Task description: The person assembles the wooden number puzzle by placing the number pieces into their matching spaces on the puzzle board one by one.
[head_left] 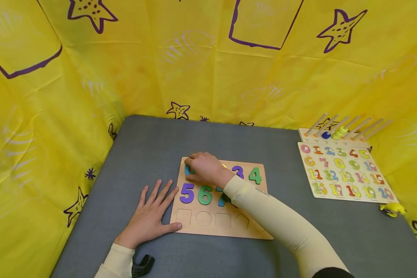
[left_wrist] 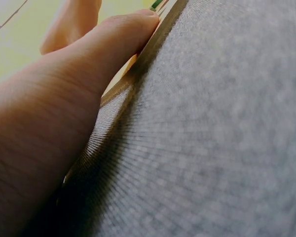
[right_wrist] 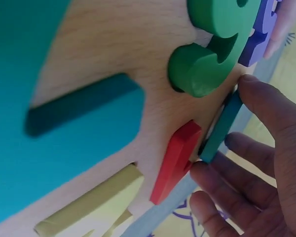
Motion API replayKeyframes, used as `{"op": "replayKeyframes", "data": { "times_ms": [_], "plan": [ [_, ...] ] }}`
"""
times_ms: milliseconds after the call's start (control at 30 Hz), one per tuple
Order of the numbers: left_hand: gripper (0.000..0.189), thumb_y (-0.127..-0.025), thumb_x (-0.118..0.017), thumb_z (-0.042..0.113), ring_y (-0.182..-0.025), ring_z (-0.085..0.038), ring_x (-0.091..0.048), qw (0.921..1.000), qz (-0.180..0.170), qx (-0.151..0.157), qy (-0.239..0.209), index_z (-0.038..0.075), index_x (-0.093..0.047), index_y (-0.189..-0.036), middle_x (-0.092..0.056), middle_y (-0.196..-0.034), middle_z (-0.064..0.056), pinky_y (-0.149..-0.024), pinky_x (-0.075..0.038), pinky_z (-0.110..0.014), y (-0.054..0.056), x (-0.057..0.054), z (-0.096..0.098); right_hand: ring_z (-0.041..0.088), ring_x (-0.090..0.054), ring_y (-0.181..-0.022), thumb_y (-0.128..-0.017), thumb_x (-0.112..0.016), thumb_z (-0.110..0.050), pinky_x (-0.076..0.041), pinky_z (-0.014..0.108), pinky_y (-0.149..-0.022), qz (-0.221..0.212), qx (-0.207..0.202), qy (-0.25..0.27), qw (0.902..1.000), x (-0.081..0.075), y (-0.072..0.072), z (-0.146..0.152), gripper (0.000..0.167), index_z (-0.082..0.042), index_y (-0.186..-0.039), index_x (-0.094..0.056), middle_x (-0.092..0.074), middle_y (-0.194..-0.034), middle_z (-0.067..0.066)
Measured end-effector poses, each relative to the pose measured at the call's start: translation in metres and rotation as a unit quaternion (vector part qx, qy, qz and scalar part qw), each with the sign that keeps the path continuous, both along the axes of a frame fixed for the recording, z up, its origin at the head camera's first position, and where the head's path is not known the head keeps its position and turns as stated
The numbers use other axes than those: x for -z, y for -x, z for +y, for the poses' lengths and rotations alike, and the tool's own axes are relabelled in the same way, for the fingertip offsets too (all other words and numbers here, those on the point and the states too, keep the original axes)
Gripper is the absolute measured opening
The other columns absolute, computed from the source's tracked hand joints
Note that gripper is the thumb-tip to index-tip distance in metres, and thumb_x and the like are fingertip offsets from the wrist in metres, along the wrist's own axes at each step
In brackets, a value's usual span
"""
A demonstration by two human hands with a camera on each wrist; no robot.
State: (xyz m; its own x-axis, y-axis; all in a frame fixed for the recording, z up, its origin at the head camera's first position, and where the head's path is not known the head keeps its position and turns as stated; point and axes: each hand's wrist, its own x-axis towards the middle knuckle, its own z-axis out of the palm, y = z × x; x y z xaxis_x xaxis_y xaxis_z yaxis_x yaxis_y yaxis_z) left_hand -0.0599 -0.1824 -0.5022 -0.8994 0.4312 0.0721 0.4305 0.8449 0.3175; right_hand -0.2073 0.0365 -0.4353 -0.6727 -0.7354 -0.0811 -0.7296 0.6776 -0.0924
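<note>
A wooden number puzzle board (head_left: 208, 227) lies on the grey table. At its upper left corner my right hand (head_left: 206, 168) pinches a blue number piece (right_wrist: 222, 126) between thumb and fingers; the hand hides which figure it is. Beside that piece are a red number piece (right_wrist: 175, 163) and a yellow one (right_wrist: 93, 202). A purple 5 (head_left: 187, 193), a green 6 (head_left: 205, 195), a partly covered blue 7 (head_left: 220, 200), a purple 3 (head_left: 238, 170) and a green 4 (head_left: 255, 175) sit on the board. My left hand (head_left: 149, 220) lies spread on the table, its thumb on the board's lower left corner.
At the right stand a pegged board (head_left: 300, 133) with blue and yellow-green rings, and a second number board (head_left: 328, 195) showing 0 to 20. A small yellow toy (head_left: 394, 209) is at that board's near corner. Yellow patterned cloth (head_left: 153, 77) hangs behind the table (head_left: 153, 146).
</note>
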Motion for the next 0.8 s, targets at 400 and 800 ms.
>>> {"op": "replayKeyframes", "data": {
  "times_ms": [400,800],
  "plan": [
    [0.108,-0.08,-0.057,0.083,-0.153,-0.039,-0.007,0.9999,0.01,0.0,-0.006,0.019,-0.029,-0.162,-0.017,-0.169,-0.008,-0.116,-0.001,-0.065,0.001,-0.0013,0.0004,0.022,-0.062,-0.11,-0.094,-0.07,-0.048,-0.046,0.041,-0.103,-0.001,0.004,-0.014,0.9999,-0.0003,-0.0002,-0.004,0.05,-0.014,-0.13,-0.067,-0.066,-0.123,0.005],
    [0.108,-0.08,-0.059,0.082,-0.154,-0.039,-0.005,0.9999,-0.001,-0.002,-0.012,0.019,-0.029,-0.162,-0.016,-0.169,-0.009,-0.116,0.0,-0.065,0.0025,-0.002,0.0002,0.025,-0.058,-0.122,-0.095,-0.066,-0.053,-0.044,0.042,-0.107,0.002,0.008,-0.01,0.9999,-0.0033,-0.0042,0.0006,0.062,-0.012,-0.141,-0.061,-0.061,-0.136,0.007]
  ]
}}
